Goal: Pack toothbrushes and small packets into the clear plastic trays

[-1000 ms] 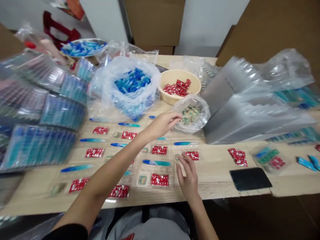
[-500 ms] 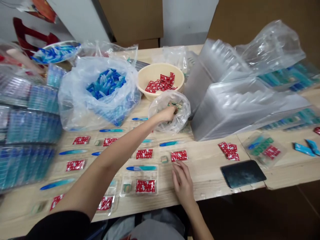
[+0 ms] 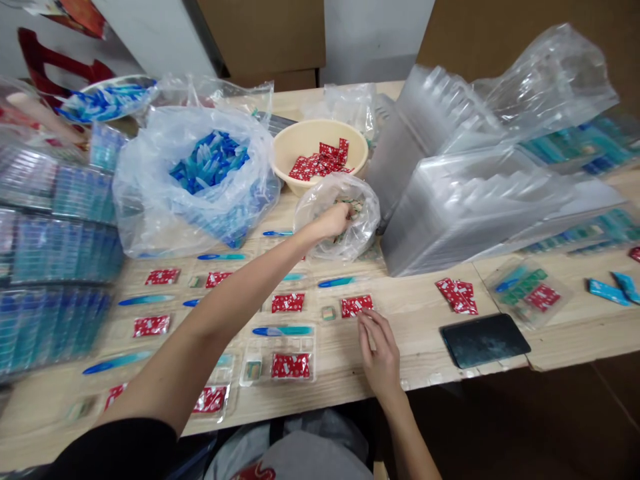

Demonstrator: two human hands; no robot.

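My left hand [image 3: 336, 220] reaches into a clear plastic bag [image 3: 313, 207] of small green and tan pieces [image 3: 356, 208]. Its fingers curl down among the pieces, and their tips are hidden. My right hand [image 3: 381, 350] hovers at or rests on the table, fingers loosely stretched and holding nothing. Its fingertips are beside a red patterned packet [image 3: 357, 306] in a clear tray; whether they touch it I cannot tell. In that tray are also a blue pen [image 3: 337, 282] and a small greenish square piece [image 3: 328, 313]. A nearer tray [image 3: 278, 347] holds another red packet [image 3: 291, 365].
Beyond the bag stands a cream bowl [image 3: 287, 153] of red packets, with a big bag [image 3: 145, 200] of blue pens to its left. Stacked clear trays [image 3: 440, 207] rise at right. A phone [image 3: 485, 340] lies near the front edge. Packed sets [image 3: 60, 253] line the left.
My right hand has slid a little to the right, off the near edge of the red packet. The left hand stays in the bag, its fingers shifted slightly. The view has tilted a bit.
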